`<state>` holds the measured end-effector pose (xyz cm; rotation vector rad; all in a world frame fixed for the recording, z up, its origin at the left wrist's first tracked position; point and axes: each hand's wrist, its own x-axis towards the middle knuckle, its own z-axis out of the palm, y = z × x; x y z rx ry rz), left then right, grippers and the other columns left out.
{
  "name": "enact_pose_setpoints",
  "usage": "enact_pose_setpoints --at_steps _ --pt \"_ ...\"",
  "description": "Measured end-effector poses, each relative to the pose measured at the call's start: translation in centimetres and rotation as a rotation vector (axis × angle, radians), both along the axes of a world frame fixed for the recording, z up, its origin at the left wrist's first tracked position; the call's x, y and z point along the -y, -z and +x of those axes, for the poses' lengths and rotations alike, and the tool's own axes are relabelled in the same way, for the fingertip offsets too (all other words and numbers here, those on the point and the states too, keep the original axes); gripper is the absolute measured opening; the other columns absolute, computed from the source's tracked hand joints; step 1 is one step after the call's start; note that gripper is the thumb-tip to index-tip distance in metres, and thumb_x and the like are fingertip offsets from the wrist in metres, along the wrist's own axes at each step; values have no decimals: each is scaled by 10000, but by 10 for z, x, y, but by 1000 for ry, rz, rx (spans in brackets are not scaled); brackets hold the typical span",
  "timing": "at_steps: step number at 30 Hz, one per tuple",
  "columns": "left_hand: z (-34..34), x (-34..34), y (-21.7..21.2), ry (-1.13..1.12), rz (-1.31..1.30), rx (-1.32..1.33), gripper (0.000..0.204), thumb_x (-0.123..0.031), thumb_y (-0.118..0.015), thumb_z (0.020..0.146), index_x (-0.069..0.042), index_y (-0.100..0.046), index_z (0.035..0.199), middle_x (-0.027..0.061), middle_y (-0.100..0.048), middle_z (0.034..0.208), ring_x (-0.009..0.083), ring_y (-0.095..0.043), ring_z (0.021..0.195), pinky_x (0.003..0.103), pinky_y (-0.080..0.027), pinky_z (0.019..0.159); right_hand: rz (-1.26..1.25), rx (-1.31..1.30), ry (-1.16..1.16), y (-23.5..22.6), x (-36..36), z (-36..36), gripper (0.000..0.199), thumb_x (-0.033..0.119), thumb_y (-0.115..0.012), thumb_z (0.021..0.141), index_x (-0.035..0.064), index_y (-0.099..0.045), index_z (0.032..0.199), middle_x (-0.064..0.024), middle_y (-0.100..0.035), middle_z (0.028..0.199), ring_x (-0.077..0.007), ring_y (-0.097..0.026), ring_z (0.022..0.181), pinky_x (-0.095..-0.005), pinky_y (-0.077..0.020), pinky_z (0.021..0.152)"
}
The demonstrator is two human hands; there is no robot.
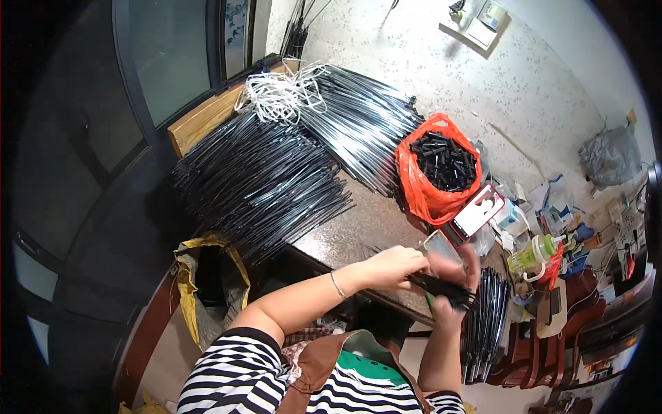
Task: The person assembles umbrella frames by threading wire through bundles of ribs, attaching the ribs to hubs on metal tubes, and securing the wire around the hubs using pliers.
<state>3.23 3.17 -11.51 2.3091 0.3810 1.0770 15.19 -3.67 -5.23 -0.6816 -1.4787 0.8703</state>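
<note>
Above the table's front edge, my left hand [398, 268] has its fingers closed on one end of a short bundle of thin black rods [441, 286]. My right hand [455, 272] is at the other end of that bundle, smeared by motion, so its grip is unclear. Just past the hands lies a pale rectangular object [441, 247], partly covered by the right hand. A large pile of thin black rods [276, 186] spreads over the left of the table. Behind it, more shiny dark rods [365, 121] lie side by side. More black rods [486, 324] hang or lie beside my right forearm.
White strapping [283, 94] lies tangled on the rods. An open red plastic bag [417, 190] holds many short black parts [445, 162]. Beside it are a phone-like box [476, 214] and a green bottle [531, 255]. A yellow-rimmed sack [186, 290] stands below the table [331, 238] at left.
</note>
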Motion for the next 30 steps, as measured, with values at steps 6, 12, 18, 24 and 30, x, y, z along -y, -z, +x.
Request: enact_pose_setpoints --at_steps 6,12,18,24,30 --pt "-66 -25 47 -1063 -177 -376 470 -263 -614 562 12 -439 902 140 -474 870 280 -442 822 353 -352 706 197 -293 28 -23 -47 7 208 205 -473 765 42 -375 680 -10 -339 518 -94 -337 456 -251 -360 470" --pt "-66 -24 69 -961 43 -403 456 -247 -601 584 -4 -442 936 121 -454 873 256 -426 813 333 -347 674 104 -177 44 -12 -90 -7 214 219 -423 794 44 -376 679 -2 -299 479 -94 -298 401 -236 -333 456" --pt "-81 -22 66 -866 210 -681 357 -110 -573 584 -19 -474 915 96 -456 846 228 -436 800 328 -352 644 38 -277 203 -9 -108 20 210 230 -404 802 49 -389 696 4 -293 476 -86 -293 404 -227 -306 437" --pt "-47 -36 -7 -518 -126 -91 268 -19 -541 583 -50 -526 850 103 -476 716 241 -486 663 302 -401 571 83 -181 205 -6 -111 38 296 295 -464 759 12 -429 836 -71 -433 666 -149 -439 589 -303 -382 629" --pt "38 -48 -52 -87 -102 167 402 -198 -595 575 -51 -466 926 111 -501 856 290 -470 796 359 -364 711 182 288 106 -38 -79 20 330 31 -583 643 8 -462 949 -79 -531 778 -123 -513 678 -242 -397 665"
